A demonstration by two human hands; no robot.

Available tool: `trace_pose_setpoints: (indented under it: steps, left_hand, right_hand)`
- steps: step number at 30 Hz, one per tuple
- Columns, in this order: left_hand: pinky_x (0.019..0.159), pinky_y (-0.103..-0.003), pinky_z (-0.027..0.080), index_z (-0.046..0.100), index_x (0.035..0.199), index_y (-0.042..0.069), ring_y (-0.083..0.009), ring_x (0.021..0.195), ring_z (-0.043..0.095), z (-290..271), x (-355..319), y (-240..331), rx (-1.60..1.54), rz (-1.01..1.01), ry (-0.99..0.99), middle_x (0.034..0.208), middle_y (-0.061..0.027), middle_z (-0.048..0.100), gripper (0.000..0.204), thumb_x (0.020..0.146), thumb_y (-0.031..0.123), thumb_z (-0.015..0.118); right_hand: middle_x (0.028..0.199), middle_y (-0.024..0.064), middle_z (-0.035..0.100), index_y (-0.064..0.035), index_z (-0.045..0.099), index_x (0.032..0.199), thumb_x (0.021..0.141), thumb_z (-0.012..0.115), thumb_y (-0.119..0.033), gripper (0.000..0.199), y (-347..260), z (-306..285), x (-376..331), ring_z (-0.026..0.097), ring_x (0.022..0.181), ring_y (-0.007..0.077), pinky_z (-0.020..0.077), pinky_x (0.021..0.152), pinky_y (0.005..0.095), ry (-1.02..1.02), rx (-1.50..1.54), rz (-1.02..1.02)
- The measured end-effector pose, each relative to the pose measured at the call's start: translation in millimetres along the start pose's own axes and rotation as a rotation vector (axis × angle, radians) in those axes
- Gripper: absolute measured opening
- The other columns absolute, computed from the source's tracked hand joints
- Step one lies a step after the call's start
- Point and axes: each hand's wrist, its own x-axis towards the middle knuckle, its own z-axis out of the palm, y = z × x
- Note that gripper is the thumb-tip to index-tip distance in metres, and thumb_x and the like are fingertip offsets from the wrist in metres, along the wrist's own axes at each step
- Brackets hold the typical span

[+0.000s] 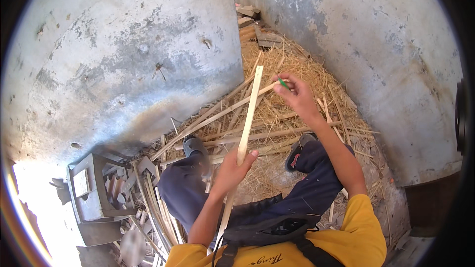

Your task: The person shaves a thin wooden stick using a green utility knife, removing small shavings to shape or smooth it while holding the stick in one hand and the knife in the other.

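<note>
Now both hands work: left (231, 167) grips a wooden strip (250, 113), right (297, 96) pinches a green pencil (283, 83).

stained concrete walls (128, 59), straw-strewn floor (297, 69), sunlit grey stool (89, 193)

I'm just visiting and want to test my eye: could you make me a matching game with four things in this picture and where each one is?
Things:
1. wooden strip
2. green pencil
3. straw
4. wooden crate

Places:
A. heaped on the floor in the corner between the walls
B. gripped in the left hand
C. on the floor at lower left
D. pinched in the right hand

Pairs: 1-B, 2-D, 3-A, 4-C
</note>
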Motion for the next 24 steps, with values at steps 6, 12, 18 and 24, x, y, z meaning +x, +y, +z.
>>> trace_pose_setpoints:
  steps: [6, 12, 18, 24]
  left_hand:
    - [0.053, -0.025, 0.036, 0.055, 0.094, 0.007, -0.0034, 0.058, 0.043, 4.2, 0.1, -2.4, -0.063, 0.085, -0.006, 0.066, 0.0065, 0.047, 0.032, 0.112, 0.033, 0.058]
    - [0.051, -0.025, 0.036, 0.057, 0.096, 0.007, -0.0039, 0.056, 0.043, 2.0, 0.1, -3.4, -0.106, 0.029, -0.034, 0.064, 0.0058, 0.047, 0.031, 0.113, 0.033, 0.055]
    - [0.05, -0.035, 0.039, 0.061, 0.102, 0.0, -0.011, 0.053, 0.049, 7.1, -0.8, 2.7, 0.185, 0.219, 0.166, 0.062, -0.0039, 0.052, 0.034, 0.11, 0.033, 0.061]
    - [0.054, -0.039, 0.04, 0.063, 0.109, -0.003, -0.0147, 0.057, 0.049, 6.4, -7.8, 12.0, 0.346, 0.137, 0.162, 0.064, -0.011, 0.054, 0.034, 0.108, 0.03, 0.065]
  right_hand:
    - [0.102, 0.0074, 0.078, 0.0005, 0.075, 0.118, 0.099, 0.076, -0.018, 0.027, 2.2, 29.1, -16.4, 0.072, 0.098, 0.0138, 0.055, 0.09, 0.0296, -0.103, 0.186, 0.138]
    - [0.088, 0.0053, 0.078, -0.002, 0.073, 0.115, 0.1, 0.074, -0.014, 0.019, 11.3, 33.6, -14.5, 0.041, 0.053, 0.0009, 0.0291, 0.047, 0.0217, -0.116, 0.229, 0.119]
    - [0.088, 0.0048, 0.078, -0.0016, 0.074, 0.112, 0.102, 0.073, -0.015, 0.017, 12.9, 32.6, -14.4, 0.047, 0.059, 0.0026, 0.0337, 0.054, 0.023, -0.114, 0.195, 0.078]
    - [0.088, 0.003, 0.076, -0.003, 0.072, 0.11, 0.105, 0.068, -0.022, 0.02, 15.8, 32.7, -15.2, 0.046, 0.058, 0.0022, 0.0344, 0.052, 0.0236, -0.099, 0.115, 0.009]
